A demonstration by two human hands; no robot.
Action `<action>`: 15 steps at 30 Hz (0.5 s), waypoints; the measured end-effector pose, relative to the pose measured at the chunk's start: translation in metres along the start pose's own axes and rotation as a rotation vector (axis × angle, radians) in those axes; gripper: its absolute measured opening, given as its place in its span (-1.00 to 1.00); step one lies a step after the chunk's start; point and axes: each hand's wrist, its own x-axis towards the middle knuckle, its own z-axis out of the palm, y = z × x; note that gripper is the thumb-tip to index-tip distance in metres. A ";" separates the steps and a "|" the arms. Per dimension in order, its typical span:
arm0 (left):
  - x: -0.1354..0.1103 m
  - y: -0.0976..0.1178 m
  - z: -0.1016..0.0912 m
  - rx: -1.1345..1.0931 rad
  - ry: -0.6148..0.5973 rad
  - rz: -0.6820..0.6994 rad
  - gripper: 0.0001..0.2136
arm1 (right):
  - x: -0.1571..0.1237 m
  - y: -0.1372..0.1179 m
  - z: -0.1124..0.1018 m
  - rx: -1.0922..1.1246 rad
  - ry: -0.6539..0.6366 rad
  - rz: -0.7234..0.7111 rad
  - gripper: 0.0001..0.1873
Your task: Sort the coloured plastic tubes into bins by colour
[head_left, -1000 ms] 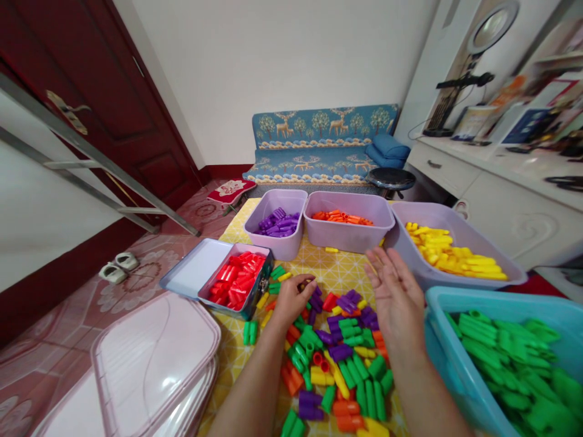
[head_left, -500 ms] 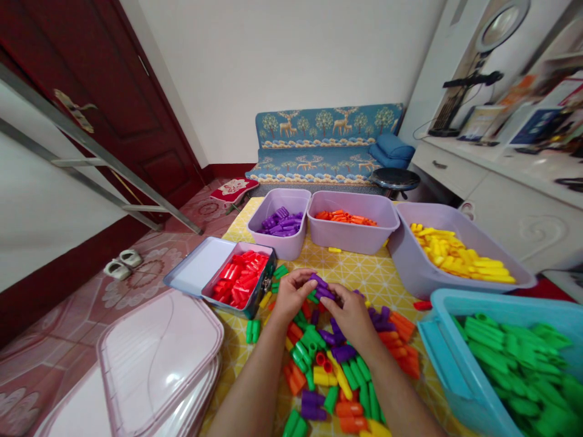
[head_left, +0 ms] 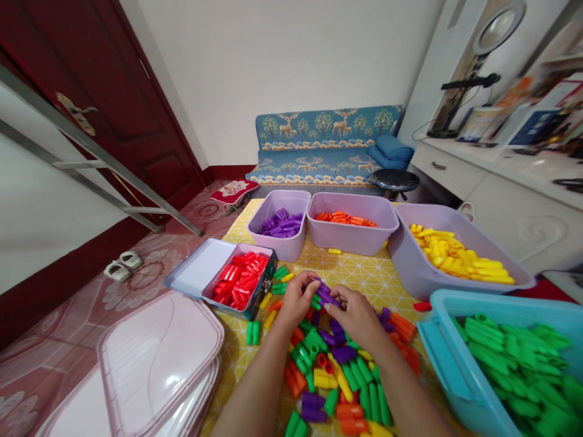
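Head view: the right hand (head_left: 357, 312), spread open a second ago, now meets the left hand (head_left: 297, 298), fingers of both pinching purple plastic tube pieces (head_left: 326, 294) above the multicoloured pile (head_left: 325, 379); whether these are joined is hard to tell. Left lilac plastic bin (head_left: 276, 246) holds purple tubes (head_left: 283, 226), middle lilac plastic bin (head_left: 348, 240) orange tubes (head_left: 345, 219), right lilac plastic bin (head_left: 419, 270) yellow tubes (head_left: 449, 255); the open hinged box (head_left: 257, 303) holds red tubes (head_left: 240, 280), the teal plastic tub (head_left: 455, 358) green pieces (head_left: 514, 358)

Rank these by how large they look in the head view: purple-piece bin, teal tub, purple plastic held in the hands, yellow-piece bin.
1. Teal tub, even though the frame cuts it off
2. Yellow-piece bin
3. Purple-piece bin
4. Held purple plastic, partly covered
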 end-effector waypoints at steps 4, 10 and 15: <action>0.001 0.003 -0.004 0.168 0.042 0.037 -0.79 | -0.002 -0.006 -0.006 -0.015 0.061 0.022 -0.91; -0.002 0.006 0.000 0.122 -0.028 0.068 -0.80 | -0.001 -0.002 -0.004 0.057 0.043 0.028 -0.88; -0.004 0.008 0.002 0.090 -0.049 0.084 -0.82 | -0.001 -0.005 0.000 -0.001 -0.006 -0.059 -0.78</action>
